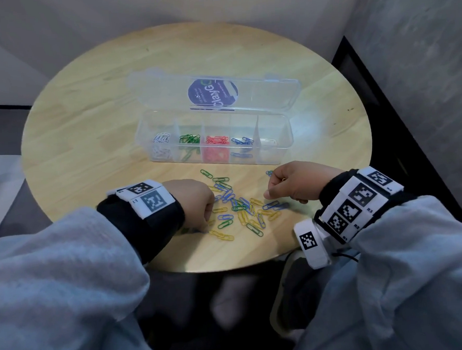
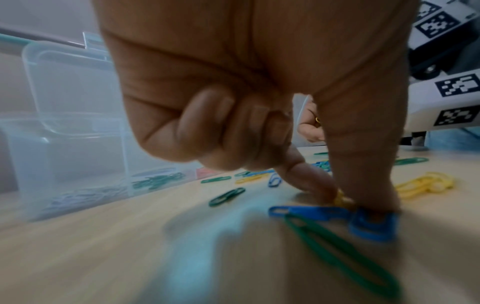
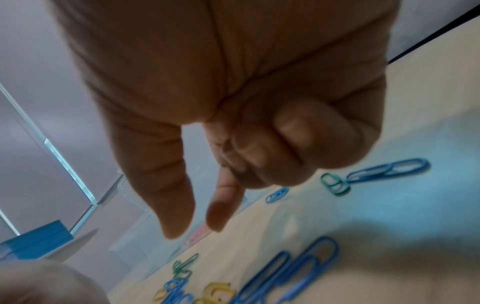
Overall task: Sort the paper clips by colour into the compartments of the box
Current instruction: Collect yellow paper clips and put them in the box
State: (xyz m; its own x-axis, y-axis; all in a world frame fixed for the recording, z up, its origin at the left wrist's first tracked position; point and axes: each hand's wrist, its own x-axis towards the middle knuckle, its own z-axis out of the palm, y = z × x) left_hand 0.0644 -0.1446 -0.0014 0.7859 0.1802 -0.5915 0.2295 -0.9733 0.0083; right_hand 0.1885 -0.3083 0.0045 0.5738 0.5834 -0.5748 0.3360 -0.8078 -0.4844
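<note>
A loose pile of green, blue and yellow paper clips [image 1: 240, 206] lies on the round wooden table [image 1: 86, 129], in front of the clear box [image 1: 284, 133]. Its compartments hold white clips [image 1: 161, 138], green clips [image 1: 190, 139], red clips [image 1: 217, 140] and blue clips [image 1: 242, 141]. My left hand [image 2: 342, 200] is down at the pile's left edge, forefinger and thumb pinching a yellow clip [image 2: 340, 197] against the table. My right hand [image 3: 194, 228] hovers over the pile's right side, thumb and forefinger apart and holding nothing, just above two blue clips [image 3: 285, 271].
The box's lid [image 1: 260, 92] lies open behind it, with a round blue label. Its rightmost compartment [image 1: 270, 142] holds something pale that I cannot make out. The table's near edge [image 1: 230, 267] is close behind my wrists. A dark strip runs along the right.
</note>
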